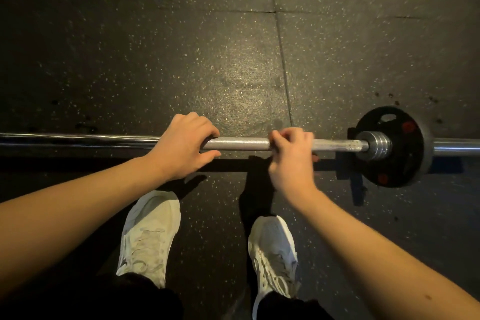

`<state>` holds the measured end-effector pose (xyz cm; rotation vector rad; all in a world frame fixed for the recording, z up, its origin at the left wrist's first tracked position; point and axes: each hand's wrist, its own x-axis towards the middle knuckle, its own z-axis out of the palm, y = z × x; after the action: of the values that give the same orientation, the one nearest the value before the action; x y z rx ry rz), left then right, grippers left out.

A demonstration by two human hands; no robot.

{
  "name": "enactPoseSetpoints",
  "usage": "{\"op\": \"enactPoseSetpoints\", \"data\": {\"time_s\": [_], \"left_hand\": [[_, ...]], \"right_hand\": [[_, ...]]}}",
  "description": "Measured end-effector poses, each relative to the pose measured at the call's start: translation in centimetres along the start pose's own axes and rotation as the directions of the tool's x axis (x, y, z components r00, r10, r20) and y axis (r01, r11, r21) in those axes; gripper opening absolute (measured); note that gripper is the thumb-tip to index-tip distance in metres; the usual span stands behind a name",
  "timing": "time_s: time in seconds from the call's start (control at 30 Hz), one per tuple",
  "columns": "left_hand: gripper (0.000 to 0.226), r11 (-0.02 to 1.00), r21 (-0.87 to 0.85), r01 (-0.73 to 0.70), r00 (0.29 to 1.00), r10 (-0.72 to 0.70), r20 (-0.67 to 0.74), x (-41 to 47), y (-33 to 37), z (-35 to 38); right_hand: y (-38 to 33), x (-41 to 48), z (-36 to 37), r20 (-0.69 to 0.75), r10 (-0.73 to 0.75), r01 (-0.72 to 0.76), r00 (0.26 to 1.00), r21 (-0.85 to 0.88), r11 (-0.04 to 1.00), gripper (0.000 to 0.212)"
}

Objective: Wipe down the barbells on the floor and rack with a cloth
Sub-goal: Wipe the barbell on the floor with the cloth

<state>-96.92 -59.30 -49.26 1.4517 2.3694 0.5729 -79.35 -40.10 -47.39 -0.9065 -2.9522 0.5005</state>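
Head view: left hand (181, 145), right hand (291, 156) grip knurled grey barbell (239, 143); right fingers blurred, likely curled.

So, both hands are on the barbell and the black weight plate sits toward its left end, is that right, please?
Not quite. The head view shows the left hand and the right hand both on the barbell, but the black weight plate sits toward its right end, not its left.

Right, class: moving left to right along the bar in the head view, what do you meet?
The shiny chrome bar shaft, left hand, right hand, ringed steel collar, round black weight plate, chrome sleeve end.
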Motion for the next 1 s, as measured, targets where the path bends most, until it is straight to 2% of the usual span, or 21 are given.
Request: {"op": "enactPoseSetpoints", "data": {"time_s": [0.07, 0.13, 0.23, 0.3, 0.4, 0.53, 0.57, 0.7, 0.8, 0.9, 1.0], "left_hand": [[0.033, 1.000, -0.003, -0.017, 1.000, 0.017, 0.012, 0.9, 0.8, 0.6], [0.034, 0.999, -0.012, -0.030, 0.999, 0.030, 0.021, 1.3, 1.1, 0.9], [0.033, 0.999, -0.012, -0.034, 0.999, 0.034, 0.021, 1.6, 1.1, 1.1], [0.032, 0.999, -0.009, -0.038, 0.999, 0.038, 0.006, 1.4, 1.1, 1.3], [0.030, 0.999, -0.028, -0.042, 0.999, 0.041, -0.016, 1.2, 1.1, 1.6], [0.026, 0.999, 0.019, -0.041, 0.999, 0.041, -0.036, 1.3, 1.4, 1.7], [0.025, 0.999, 0.031, -0.041, 0.998, 0.042, -0.042, 1.3, 1.5, 1.8], [0.031, 0.999, 0.051, -0.009, 0.998, 0.011, -0.057, 1.2, 1.4, 2.1], [0.027, 0.999, 0.029, 0.024, 0.999, -0.023, -0.034, 1.1, 1.5, 1.7], [0.030, 0.998, 0.043, 0.045, 0.999, -0.044, -0.026, 1.0, 1.8, 1.5], [0.029, 0.997, 0.052, 0.062, 0.997, -0.060, -0.041, 0.9, 2.2, 1.5]], "right_hand": [[-2.4, -0.8, 1.1, -0.006, -0.059, 0.059, 0.998, 0.103, 0.993, 0.040], [-2.8, -1.0, 1.3, 0.008, -0.105, 0.102, 0.994, 0.170, 0.980, 0.043], [0.5, -1.1, 0.2, -0.005, -0.158, 0.157, 0.987, 0.149, 0.976, 0.041], [3.7, -1.2, -0.6, -0.059, -0.098, 0.104, 0.993, 0.113, 0.988, 0.039], [8.1, -1.4, -1.7, -0.173, 0.087, -0.077, 0.981, 0.063, 0.995, 0.037], [8.4, -1.3, -1.8, -0.215, 0.377, -0.342, 0.901, 0.186, 0.921, 0.040], [7.0, -1.3, -1.4, -0.214, 0.380, -0.337, 0.900, 0.213, 0.917, 0.040], [1.7, -2.1, 0.6, -0.130, 0.177, -0.129, 0.976, 0.311, 0.942, 0.040], [3.0, -1.8, 0.4, -0.110, 0.127, -0.096, 0.986, 0.256, 0.962, 0.040], [6.2, -1.5, -0.7, -0.184, 0.251, -0.211, 0.950, 0.214, 0.954, 0.037], [7.4, -1.0, -1.6, -0.222, 0.434, -0.362, 0.873, 0.302, 0.882, 0.036]]}}
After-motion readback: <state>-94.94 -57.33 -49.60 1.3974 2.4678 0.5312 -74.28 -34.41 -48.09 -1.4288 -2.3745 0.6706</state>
